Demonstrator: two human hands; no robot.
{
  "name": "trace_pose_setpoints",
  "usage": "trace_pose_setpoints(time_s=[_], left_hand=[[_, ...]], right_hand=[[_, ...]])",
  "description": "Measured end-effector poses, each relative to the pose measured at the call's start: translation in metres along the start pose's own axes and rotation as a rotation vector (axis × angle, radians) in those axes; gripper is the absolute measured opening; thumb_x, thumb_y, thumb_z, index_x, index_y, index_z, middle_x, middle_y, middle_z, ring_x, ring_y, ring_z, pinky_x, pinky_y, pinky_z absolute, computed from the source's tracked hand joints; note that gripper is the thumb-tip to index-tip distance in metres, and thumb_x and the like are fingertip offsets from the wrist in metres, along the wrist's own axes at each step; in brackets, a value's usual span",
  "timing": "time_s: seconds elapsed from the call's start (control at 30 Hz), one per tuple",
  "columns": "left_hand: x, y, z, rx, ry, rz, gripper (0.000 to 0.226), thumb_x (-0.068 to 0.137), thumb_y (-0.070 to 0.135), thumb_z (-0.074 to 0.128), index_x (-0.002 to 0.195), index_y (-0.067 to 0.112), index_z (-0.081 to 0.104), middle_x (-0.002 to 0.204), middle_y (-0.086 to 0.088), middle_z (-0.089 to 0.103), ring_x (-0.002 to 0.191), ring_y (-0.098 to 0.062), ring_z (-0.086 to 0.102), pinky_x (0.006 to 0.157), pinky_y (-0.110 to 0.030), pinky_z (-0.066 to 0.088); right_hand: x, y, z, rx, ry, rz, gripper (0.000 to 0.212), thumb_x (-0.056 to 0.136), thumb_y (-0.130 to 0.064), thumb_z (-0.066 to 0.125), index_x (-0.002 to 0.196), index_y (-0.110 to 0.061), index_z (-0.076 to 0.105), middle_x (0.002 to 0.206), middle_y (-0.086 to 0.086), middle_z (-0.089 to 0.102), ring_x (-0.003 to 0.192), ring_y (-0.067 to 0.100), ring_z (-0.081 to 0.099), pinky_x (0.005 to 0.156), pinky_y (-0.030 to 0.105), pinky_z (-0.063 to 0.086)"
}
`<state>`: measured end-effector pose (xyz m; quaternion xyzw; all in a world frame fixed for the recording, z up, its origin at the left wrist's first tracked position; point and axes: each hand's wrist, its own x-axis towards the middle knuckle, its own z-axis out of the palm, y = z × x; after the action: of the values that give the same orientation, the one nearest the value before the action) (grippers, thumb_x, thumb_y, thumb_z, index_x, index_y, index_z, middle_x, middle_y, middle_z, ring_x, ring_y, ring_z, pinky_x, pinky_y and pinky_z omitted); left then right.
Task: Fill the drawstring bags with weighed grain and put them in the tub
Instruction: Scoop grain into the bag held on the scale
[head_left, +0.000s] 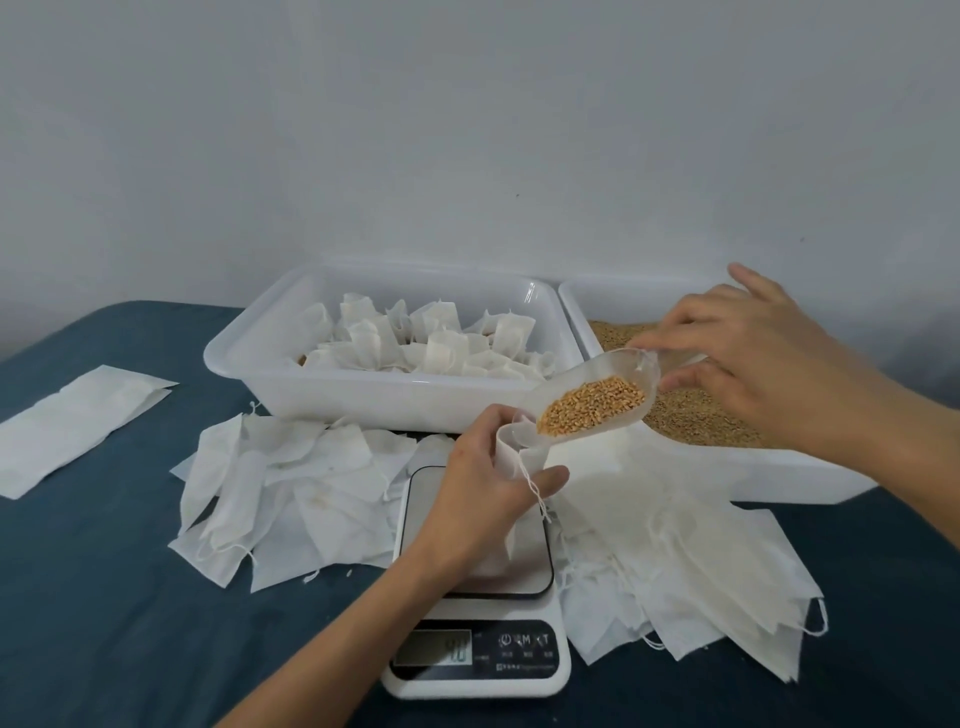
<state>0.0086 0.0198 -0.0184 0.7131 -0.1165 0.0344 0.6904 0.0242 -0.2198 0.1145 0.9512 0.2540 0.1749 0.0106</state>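
Fingers of your left hand (485, 483) curl around the neck of an open drawstring bag (511, 467), holding its mouth up and wide so grain can drop straight in. Your right hand (748, 358) pinches the handle end of a clear plastic scoop (597, 397) between fingertips, its other fingers spread loosely above.

Under everything, a dark blue tabletop (104, 597) carries the whole setup. At the back stand two white tubs side by side: the left tub (249, 364) already holds many filled, tied bags, and the right tub (727, 467) holds loose grain, close to your scooping hand. In front of the tubs lie loose heaps of empty bags, one pile to the left (291, 493) and one to the right (675, 561), both near the scale. A flat packet (78, 426) lies apart at the far left.

Centred before you is a white kitchen scale (478, 654). The bag stands on its platform, seemingly so its weight registers as you fill; the display is too blurred to read.

Smallest, the scoop tilts down with its lip touching the bag's mouth, a heap of golden grain (592, 402) resting in it.
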Motion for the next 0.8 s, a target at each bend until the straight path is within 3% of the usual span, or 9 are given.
trace_pose_setpoints(time_s=[0.23, 0.33, 0.47, 0.67, 0.8], left_hand=[[0.0, -0.002, 0.0014, 0.019, -0.007, 0.014, 0.038, 0.081, 0.0, 0.083, 0.105, 0.019, 0.061, 0.085, 0.025, 0.07, 0.07, 0.008, 0.063, 0.06, -0.007, 0.046], [-0.0002, -0.0018, 0.0011, 0.016, 0.004, 0.012, 0.038, 0.082, 0.004, 0.084, 0.106, 0.021, 0.062, 0.088, 0.023, 0.071, 0.075, 0.005, 0.064, 0.063, -0.007, 0.047], [-0.0015, -0.0015, 0.0006, 0.018, 0.023, 0.002, 0.039, 0.082, 0.009, 0.086, 0.106, 0.028, 0.062, 0.1, 0.012, 0.075, 0.092, -0.014, 0.073, 0.074, -0.013, 0.051], [-0.0011, -0.0004, 0.0016, -0.005, 0.019, 0.002, 0.037, 0.083, 0.007, 0.085, 0.105, 0.026, 0.062, 0.104, 0.0, 0.076, 0.092, -0.013, 0.073, 0.075, -0.011, 0.051], [-0.001, -0.0012, 0.002, 0.008, 0.011, 0.008, 0.032, 0.085, 0.008, 0.083, 0.104, 0.025, 0.063, 0.1, 0.008, 0.074, 0.087, -0.01, 0.073, 0.073, -0.01, 0.05]], right_hand=[[0.0025, -0.0046, -0.0022, -0.056, 0.014, -0.003, 0.038, 0.086, -0.017, 0.076, 0.123, -0.026, 0.072, 0.107, 0.001, 0.068, 0.112, 0.028, 0.059, 0.124, 0.05, 0.011], [0.0027, -0.0058, -0.0024, -0.072, 0.01, -0.006, 0.038, 0.087, -0.017, 0.075, 0.124, -0.026, 0.071, 0.108, 0.001, 0.068, 0.113, 0.027, 0.059, 0.124, 0.049, 0.009], [0.0026, -0.0076, -0.0024, -0.067, 0.002, 0.005, 0.038, 0.09, -0.016, 0.07, 0.126, -0.027, 0.07, 0.111, 0.0, 0.067, 0.116, 0.025, 0.057, 0.124, 0.045, 0.006], [0.0009, -0.0084, -0.0019, -0.074, -0.009, 0.012, 0.039, 0.092, -0.014, 0.067, 0.128, -0.029, 0.069, 0.114, -0.002, 0.067, 0.117, 0.024, 0.056, 0.124, 0.044, 0.006], [-0.0004, -0.0082, -0.001, -0.076, -0.012, 0.005, 0.037, 0.095, -0.02, 0.067, 0.13, -0.032, 0.067, 0.115, -0.005, 0.065, 0.119, 0.021, 0.055, 0.124, 0.042, 0.005]])
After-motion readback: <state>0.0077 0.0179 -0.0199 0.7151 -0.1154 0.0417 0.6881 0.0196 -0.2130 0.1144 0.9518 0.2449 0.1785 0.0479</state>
